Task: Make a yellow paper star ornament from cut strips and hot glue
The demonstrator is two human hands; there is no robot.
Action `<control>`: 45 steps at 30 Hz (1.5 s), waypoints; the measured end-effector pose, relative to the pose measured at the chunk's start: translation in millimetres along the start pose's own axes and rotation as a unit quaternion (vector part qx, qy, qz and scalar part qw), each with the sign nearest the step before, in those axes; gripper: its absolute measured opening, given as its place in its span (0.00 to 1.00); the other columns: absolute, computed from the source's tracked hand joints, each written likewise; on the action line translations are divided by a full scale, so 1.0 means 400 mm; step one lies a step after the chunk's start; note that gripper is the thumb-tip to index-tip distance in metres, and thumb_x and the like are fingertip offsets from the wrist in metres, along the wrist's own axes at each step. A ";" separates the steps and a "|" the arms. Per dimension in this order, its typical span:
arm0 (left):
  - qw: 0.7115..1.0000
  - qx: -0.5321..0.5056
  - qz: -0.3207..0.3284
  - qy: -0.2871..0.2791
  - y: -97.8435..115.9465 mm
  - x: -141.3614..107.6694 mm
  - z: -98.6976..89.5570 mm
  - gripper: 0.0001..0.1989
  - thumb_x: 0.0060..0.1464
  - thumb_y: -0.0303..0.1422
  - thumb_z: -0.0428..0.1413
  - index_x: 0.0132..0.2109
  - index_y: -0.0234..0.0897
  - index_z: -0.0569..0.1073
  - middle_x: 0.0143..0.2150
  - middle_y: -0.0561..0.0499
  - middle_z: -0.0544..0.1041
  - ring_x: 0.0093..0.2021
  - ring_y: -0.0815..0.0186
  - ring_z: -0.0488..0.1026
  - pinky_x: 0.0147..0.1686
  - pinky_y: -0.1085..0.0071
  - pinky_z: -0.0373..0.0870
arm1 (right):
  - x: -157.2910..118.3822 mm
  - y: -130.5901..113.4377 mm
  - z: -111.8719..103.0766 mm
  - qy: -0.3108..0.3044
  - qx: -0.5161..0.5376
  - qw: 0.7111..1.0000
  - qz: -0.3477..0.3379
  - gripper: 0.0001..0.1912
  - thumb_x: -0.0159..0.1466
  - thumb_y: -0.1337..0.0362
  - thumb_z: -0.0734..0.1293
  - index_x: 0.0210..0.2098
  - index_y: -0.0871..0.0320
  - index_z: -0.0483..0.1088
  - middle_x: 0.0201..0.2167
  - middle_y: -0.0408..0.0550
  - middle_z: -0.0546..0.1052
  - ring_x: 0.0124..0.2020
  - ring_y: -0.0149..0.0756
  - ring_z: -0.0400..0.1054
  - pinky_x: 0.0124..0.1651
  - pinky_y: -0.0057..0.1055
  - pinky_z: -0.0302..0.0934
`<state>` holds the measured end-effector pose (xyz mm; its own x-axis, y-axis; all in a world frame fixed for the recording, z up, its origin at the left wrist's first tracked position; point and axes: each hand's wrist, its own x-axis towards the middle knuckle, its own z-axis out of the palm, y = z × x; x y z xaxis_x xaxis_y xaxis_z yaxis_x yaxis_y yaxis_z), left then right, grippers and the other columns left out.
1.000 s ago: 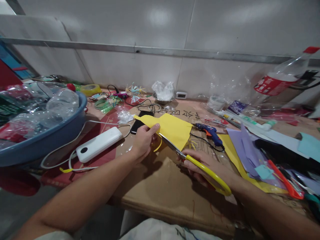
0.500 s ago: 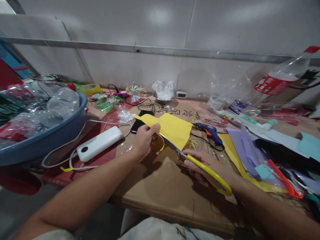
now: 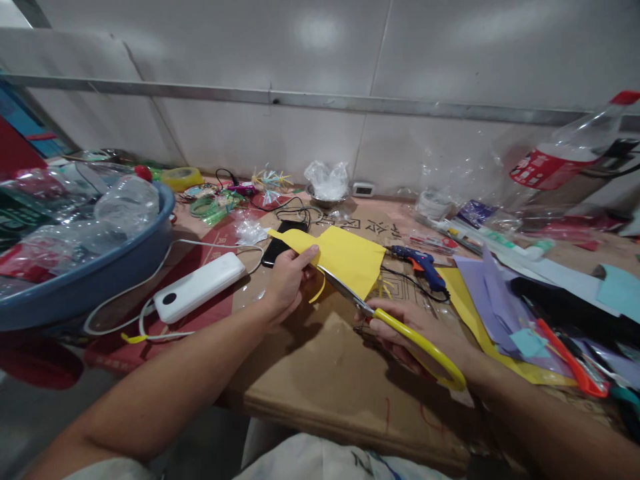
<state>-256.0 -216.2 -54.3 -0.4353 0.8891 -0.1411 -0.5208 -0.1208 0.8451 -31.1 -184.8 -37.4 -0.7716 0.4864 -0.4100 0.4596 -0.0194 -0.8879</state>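
Just left of the glue gun (image 3: 425, 268), the yellow sheet (image 3: 350, 260), probably light, bendy and easily creased, suits the near-edge pinch of the left hand's (image 3: 287, 280) fingers, while the right hand's (image 3: 407, 325) fingers grip the scissors (image 3: 390, 321).

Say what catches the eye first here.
Probably the yellow sheet in the left hand at centre, with yellow-handled scissors in the right hand at its near edge. A blue basin heaped with plastic bottles stands at far left; a blue glue gun lies right of the sheet.
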 end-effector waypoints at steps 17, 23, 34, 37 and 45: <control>1.000 -0.009 -0.017 -0.015 0.000 -0.005 0.001 0.17 0.40 0.35 0.70 0.33 0.32 0.72 0.25 0.56 0.70 0.19 0.79 0.57 0.20 0.79 0.56 | 0.002 -0.022 0.004 0.002 -0.049 0.998 -0.040 0.28 0.62 0.38 0.64 0.40 0.59 0.66 0.19 0.35 0.64 0.14 0.21 0.56 0.14 0.18 0.52; 1.000 -0.007 -0.015 -0.022 -0.001 -0.004 0.000 0.18 0.39 0.36 0.70 0.33 0.32 0.71 0.23 0.57 0.68 0.19 0.80 0.56 0.20 0.79 0.55 | 0.000 -0.021 0.007 -0.001 -0.035 0.999 -0.033 0.27 0.62 0.38 0.64 0.38 0.58 0.65 0.16 0.33 0.62 0.13 0.21 0.54 0.13 0.17 0.51; 1.000 -0.005 -0.006 -0.019 -0.005 0.005 -0.004 0.18 0.39 0.35 0.70 0.34 0.31 0.71 0.24 0.57 0.68 0.19 0.80 0.54 0.19 0.79 0.51 | -0.006 -0.011 0.002 -0.009 -0.015 1.000 -0.021 0.25 0.63 0.40 0.65 0.38 0.58 0.65 0.18 0.33 0.62 0.13 0.19 0.54 0.13 0.15 0.52; 1.000 -0.004 0.008 -0.011 -0.002 0.006 -0.002 0.17 0.40 0.34 0.69 0.33 0.32 0.71 0.25 0.56 0.70 0.18 0.79 0.56 0.18 0.79 0.52 | -0.005 -0.005 -0.001 -0.005 -0.011 1.000 -0.016 0.24 0.63 0.41 0.65 0.36 0.57 0.64 0.19 0.34 0.63 0.13 0.19 0.54 0.13 0.15 0.51; 0.999 0.021 0.006 -0.028 -0.011 0.010 -0.012 0.17 0.42 0.37 0.69 0.34 0.32 0.72 0.26 0.56 0.71 0.19 0.79 0.55 0.19 0.78 0.57 | -0.002 -0.028 0.007 -0.005 -0.031 0.999 -0.018 0.28 0.60 0.37 0.65 0.37 0.58 0.64 0.17 0.33 0.61 0.14 0.20 0.54 0.13 0.17 0.51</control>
<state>-259.0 -214.4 -61.2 -0.3993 0.9111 -0.1025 -0.4846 -0.1148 0.8672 -36.8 -187.4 -27.7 -0.7915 0.4779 -0.3810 0.4582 0.0513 -0.8874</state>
